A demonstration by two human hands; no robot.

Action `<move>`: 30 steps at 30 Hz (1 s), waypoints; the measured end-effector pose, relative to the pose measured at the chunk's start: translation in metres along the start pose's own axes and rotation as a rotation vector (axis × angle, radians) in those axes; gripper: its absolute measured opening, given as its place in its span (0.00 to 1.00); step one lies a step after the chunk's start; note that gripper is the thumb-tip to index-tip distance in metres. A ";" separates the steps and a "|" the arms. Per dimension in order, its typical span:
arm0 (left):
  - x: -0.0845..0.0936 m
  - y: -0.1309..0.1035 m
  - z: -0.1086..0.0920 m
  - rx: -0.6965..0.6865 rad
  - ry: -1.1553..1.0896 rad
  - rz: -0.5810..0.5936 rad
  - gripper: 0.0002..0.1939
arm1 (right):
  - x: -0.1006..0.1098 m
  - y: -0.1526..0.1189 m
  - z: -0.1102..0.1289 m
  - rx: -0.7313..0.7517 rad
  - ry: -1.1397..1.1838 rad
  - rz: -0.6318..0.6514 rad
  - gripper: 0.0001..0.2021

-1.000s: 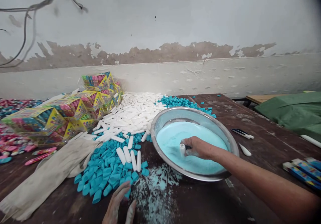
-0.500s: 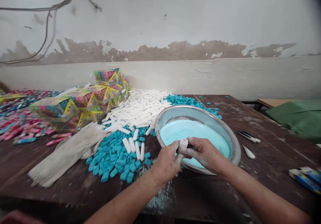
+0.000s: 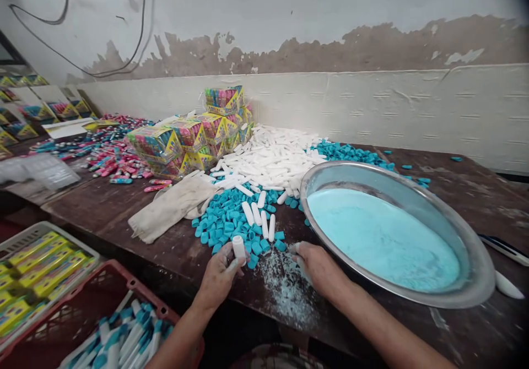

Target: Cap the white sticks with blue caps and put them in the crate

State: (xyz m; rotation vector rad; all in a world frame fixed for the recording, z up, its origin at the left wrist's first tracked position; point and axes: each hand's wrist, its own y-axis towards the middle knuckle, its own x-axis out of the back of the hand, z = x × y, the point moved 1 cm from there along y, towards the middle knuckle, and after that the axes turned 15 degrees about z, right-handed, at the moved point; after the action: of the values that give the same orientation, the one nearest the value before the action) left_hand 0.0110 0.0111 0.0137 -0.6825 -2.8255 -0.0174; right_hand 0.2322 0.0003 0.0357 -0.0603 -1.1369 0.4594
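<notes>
My left hand is closed around a small white plastic tube, its narrower neck pointing up. Close by on the table lie a heap of blue caps and several loose white tubes. My right hand is above the spilled pale powder, beside the basin, with its fingers curled together; whatever they may hold is hidden. To the right sits a wide metal basin containing light blue powder.
Behind the caps are a large pile of white tubes and stacked packs. A cloth glove lies left of the caps. At lower left, a red crate holds capped tubes beside a white basket. A knife lies far right.
The view has swung left and down, bringing the crates into sight. My hands have parted: the left carries the tube away from the basin, while the right has let go of it.
</notes>
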 end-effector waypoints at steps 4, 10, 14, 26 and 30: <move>-0.006 -0.004 0.009 -0.030 -0.067 -0.010 0.10 | -0.009 0.034 -0.003 -0.091 -0.106 -0.052 0.08; -0.007 -0.005 0.011 -0.029 -0.095 0.043 0.11 | -0.015 0.048 0.007 -0.130 -0.236 -0.050 0.07; -0.014 -0.002 0.006 0.003 -0.149 0.170 0.17 | -0.011 0.035 0.016 0.003 -0.174 -0.010 0.07; -0.027 0.003 0.004 0.021 -0.281 0.285 0.18 | -0.024 0.002 0.012 0.129 0.118 -0.177 0.08; -0.021 -0.001 0.004 -0.003 -0.248 0.263 0.15 | -0.030 -0.003 0.003 0.110 0.335 -0.147 0.03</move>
State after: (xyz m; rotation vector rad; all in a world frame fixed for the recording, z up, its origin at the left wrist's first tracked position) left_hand 0.0275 0.0008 0.0050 -1.1222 -2.9394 0.1150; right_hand 0.2207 -0.0149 0.0119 0.0414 -0.7797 0.3635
